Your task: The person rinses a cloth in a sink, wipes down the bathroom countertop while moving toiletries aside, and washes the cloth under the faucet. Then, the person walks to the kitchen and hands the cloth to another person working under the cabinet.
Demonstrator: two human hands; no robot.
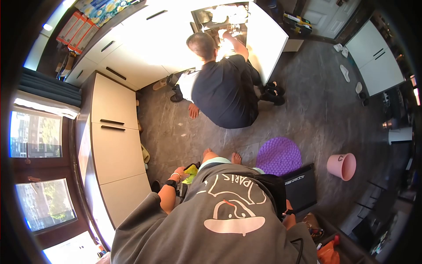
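The head view looks down past the person's own grey shirt (pixel 211 220), printed with a pale cartoon figure and lettering, to a grey marbled floor (pixel 176 136). Two bare feet (pixel 236 158) show just beyond the shirt.

The left hand (pixel 179 173), with a bracelet and a black wristband, is closed around part of a yellow-green cloth-like item (pixel 190 173) with dark parts. This item is near, left of the legs. The right hand (pixel 288 205) is mostly hidden at the right side of the body, beside a black item (pixel 273 189); whether its fingers are apart or together cannot be told.

To the right of the feet lies a round purple bumpy mat (pixel 279 156), with a flat black panel (pixel 300 188) bearing pale letters just nearer. Farther right is a pink bucket (pixel 342 166), tilted in view. An orange item (pixel 329 253) shows at the near right.

At the far middle, a person in a dark top (pixel 226 92) crouches, back to the camera, one arm reaching into an open white cabinet (pixel 268 39), the other hand (pixel 193 111) low at the floor. White cabinets (pixel 118 149) and windows (pixel 46 204) line the left; pale shoes (pixel 344 73) lie far right.
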